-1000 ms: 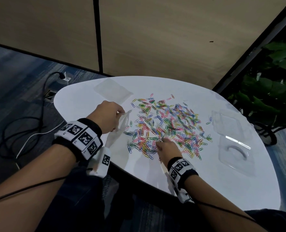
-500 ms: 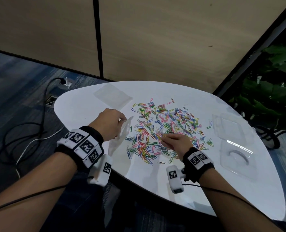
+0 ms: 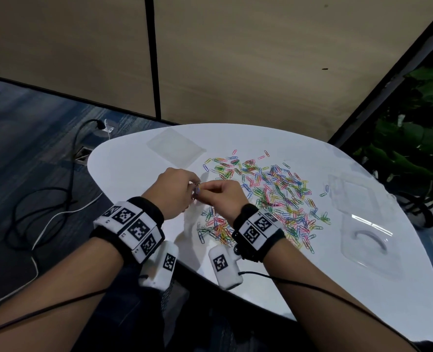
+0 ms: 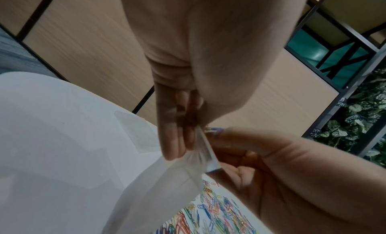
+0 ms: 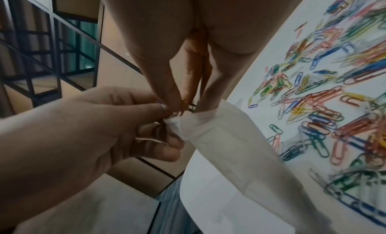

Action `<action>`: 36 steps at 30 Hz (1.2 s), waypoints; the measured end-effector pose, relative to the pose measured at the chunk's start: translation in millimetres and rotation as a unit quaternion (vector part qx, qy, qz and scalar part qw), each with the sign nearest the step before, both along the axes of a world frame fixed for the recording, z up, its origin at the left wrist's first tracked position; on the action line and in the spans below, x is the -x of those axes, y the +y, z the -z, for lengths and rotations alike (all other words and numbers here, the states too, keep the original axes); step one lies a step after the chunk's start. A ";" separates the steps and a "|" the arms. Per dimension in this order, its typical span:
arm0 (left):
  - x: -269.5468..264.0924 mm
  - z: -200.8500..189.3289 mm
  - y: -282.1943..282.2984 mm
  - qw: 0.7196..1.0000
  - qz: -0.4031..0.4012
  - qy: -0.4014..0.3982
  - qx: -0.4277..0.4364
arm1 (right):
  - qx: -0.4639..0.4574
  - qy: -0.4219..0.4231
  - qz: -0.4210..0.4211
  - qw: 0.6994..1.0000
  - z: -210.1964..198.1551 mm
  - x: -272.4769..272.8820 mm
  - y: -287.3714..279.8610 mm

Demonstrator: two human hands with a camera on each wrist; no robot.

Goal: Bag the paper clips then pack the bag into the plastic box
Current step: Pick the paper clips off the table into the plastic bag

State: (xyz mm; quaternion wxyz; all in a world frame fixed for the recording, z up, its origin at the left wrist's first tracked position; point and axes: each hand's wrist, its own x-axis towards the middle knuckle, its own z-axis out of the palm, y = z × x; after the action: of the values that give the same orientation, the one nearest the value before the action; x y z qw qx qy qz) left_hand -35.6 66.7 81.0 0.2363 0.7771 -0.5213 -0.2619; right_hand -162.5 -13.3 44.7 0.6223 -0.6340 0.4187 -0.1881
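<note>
On the white tabletop [image 3: 139, 168] lies a wide heap of coloured paper clips [image 3: 273, 196]. The plastic box [image 3: 362, 224] stands at its right. The left hand [image 3: 176, 193] pinches the clear bag [image 4: 167, 179] at its mouth. The right hand [image 3: 223, 196] pinches a few clips [image 4: 215, 130] just beside this mouth.

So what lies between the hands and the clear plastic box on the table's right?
In the head view, the spread of coloured paper clips covers the white table between the hands and the plastic box.
</note>
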 end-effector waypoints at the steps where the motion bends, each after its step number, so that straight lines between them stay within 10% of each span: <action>1: -1.4 -0.2 0.6 1.000 -0.001 -0.005 0.000 | 0.018 0.017 -0.004 1.000 0.1 -2.9 0.2; 13: -13.2 -1.3 5.9 0.995 -0.083 -0.061 0.002 | 0.393 0.341 -0.137 0.843 -27.2 -41.1 2.7; 15: -15.6 -2.0 6.2 0.994 -0.089 -0.063 0.002 | 0.372 0.313 -0.140 0.863 -33.3 -44.0 6.0; 18: -29.3 -5.6 8.3 0.990 -0.120 -0.073 0.006 | 0.185 0.072 -0.104 0.975 -35.9 -36.5 -0.6; 22: -53.9 -11.7 14.9 0.984 -0.160 -0.081 0.015 | 0.171 0.060 0.002 0.983 0.3 -29.0 -34.6; 30: -63.1 -10.9 17.0 0.984 -0.155 -0.086 -0.010 | 0.366 0.441 -0.370 0.731 93.1 -40.3 -27.0; 36: -52.3 0.0 12.0 0.990 -0.117 -0.062 -0.043 | 0.428 0.428 -0.427 0.671 105.1 5.8 0.1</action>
State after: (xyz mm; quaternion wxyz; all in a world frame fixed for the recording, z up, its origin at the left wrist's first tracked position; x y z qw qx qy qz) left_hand 16.7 78.8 81.0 0.1990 0.8567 -0.4288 -0.2064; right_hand -168.4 -13.2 -60.4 0.0475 -0.9515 0.1961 0.2322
